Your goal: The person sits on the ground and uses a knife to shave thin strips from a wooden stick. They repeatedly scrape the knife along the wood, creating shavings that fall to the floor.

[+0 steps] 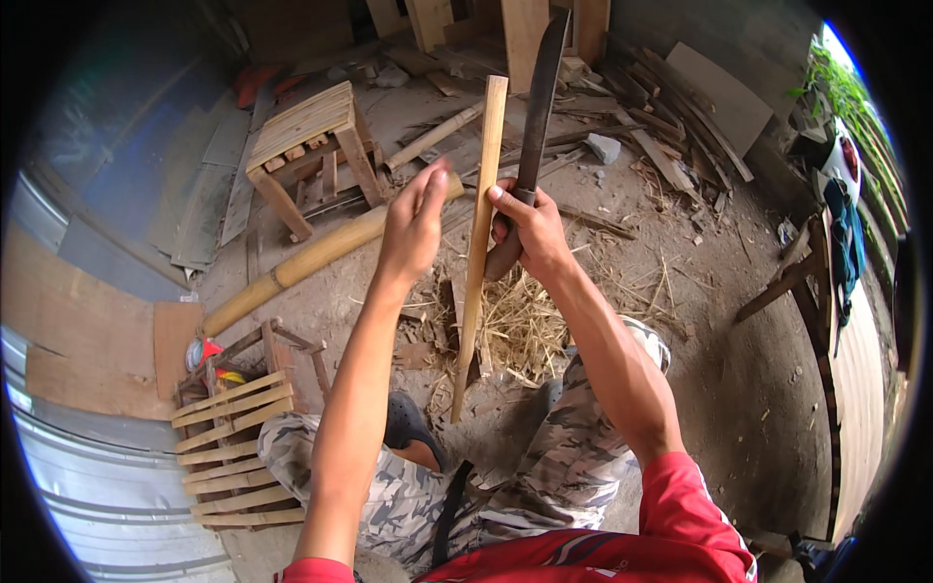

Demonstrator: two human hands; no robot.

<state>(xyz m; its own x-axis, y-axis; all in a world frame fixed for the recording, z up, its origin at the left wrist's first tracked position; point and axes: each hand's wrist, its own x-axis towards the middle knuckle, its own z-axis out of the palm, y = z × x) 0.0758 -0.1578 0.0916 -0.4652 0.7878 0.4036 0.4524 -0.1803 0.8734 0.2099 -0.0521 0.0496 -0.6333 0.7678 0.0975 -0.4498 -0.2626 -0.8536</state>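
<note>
My right hand (533,231) is closed around the dark handle of a long machete (540,107), whose blade points up and away from me. Its thumb presses against a long pale bamboo strip (474,272). The strip stands nearly upright between my hands, and its lower end hangs above my knees. My left hand (413,222) is raised just left of the strip with the fingers stretched out, holding nothing. I cannot tell whether it touches the strip. I am seated, in camouflage trousers and a red shirt.
A thick bamboo pole (321,255) lies on the dirt floor to the left. Behind it stands a slatted wooden stool (309,126), with another slatted piece (233,437) by my left leg. Shavings (525,325) are heaped at my feet, and planks (671,126) are piled at the back.
</note>
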